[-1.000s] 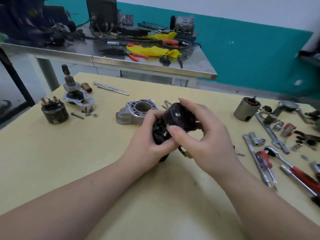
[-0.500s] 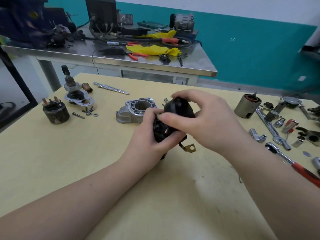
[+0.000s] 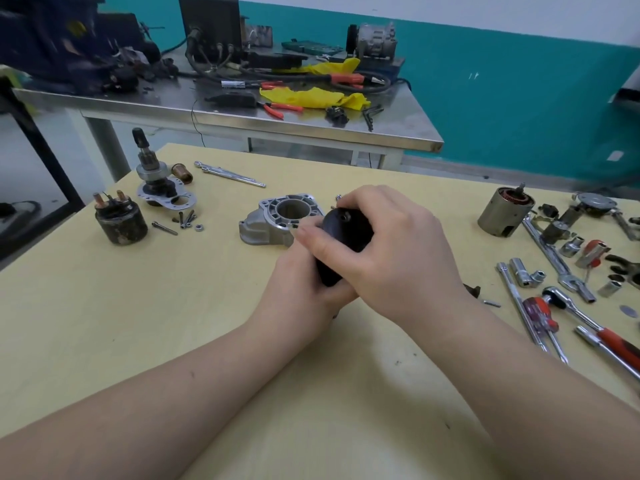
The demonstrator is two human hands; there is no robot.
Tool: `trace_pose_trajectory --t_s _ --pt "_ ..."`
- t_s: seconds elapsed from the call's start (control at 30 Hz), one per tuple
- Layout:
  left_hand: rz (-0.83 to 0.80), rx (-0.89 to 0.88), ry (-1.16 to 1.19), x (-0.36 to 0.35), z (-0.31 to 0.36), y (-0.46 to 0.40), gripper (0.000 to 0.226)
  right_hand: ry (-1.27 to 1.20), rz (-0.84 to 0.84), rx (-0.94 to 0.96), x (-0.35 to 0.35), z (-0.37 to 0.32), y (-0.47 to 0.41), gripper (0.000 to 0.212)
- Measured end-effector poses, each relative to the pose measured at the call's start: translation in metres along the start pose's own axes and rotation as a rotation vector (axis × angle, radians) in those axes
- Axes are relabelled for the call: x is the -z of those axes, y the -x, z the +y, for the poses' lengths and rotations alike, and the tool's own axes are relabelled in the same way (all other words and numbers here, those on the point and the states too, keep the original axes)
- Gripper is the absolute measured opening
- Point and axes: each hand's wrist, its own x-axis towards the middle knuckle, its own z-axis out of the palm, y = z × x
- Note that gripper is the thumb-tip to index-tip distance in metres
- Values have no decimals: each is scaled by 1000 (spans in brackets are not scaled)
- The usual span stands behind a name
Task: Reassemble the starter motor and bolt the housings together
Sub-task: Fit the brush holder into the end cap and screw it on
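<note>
Gripping a black motor housing [image 3: 341,237] above the middle of the yellow table [image 3: 104,323], both hands were clamped on it. The left hand [image 3: 304,282] cupped it from below and the near left side, fingers curled round its lower part. The right hand [image 3: 391,247] lay over its top and right side, thumb pressed across the dark face and fingers curled over the far edge. A small hole showed in the housing's upper face, between the thumb and the fingers.

Just beyond the hands, on the far left side, a grey aluminium nose housing [image 3: 280,220] lay on the table with its round opening facing up. Further left stood a dark solenoid [image 3: 119,220] with two copper studs on top, and beyond it a pinion shaft [image 3: 149,168] standing upright on a flat metal plate [image 3: 180,200]. A brass bushing [image 3: 182,172] lay just right of the shaft. Loose bolts and a nut [image 3: 183,221] were scattered between the solenoid and the nose housing. A long thin metal rod [image 3: 230,174] lay further off.

To the right stood an upright armature cylinder [image 3: 504,213], and near it sockets, wrenches, a ratchet [image 3: 568,303] and a red-handled screwdriver [image 3: 538,313] were spread along the table's right edge. A steel bench [image 3: 242,112] with yellow rags and red pliers stood behind.
</note>
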Motion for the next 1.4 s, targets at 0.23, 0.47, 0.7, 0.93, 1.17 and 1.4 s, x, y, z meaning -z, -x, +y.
trace_pose_trajectory --t_s 0.23,0.47,0.7,0.93,1.17,1.4 --pt "9 26 6 1 3 3 51 164 -56 2 -2 -3 -2 74" --pt "31 107 75 3 -6 8 55 -215 -231 70 10 20 6 67" --pt "22 144 70 5 -3 8 59 -267 -229 80 8 28 8 66" --pt "34 196 102 9 -6 10 61 -305 -220 37 2 29 11 74" --pt "28 207 75 15 -9 8 76 -331 -221 -8 -3 34 11 72" --pt "-21 191 43 17 -10 7 81 -531 -80 -53 -18 34 24 66"
